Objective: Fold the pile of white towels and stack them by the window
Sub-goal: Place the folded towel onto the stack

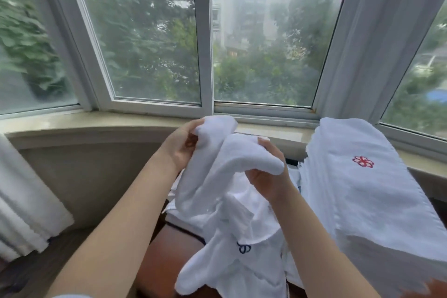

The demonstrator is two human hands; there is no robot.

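White towel [217,167] is gripped unfolded by both hands — left hand [180,150], right hand [264,176]; a folded stack [362,176] stands by the window — loose pile [242,237] remains.

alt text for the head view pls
Both hands, left hand and right hand, grip a crumpled white towel above a loose pile. A tall folded stack stands at right, by the window.

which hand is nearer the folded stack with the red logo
Right. The right hand grips the loose towel just left of the folded stack, almost beside its edge. The left hand grips the same towel farther left.
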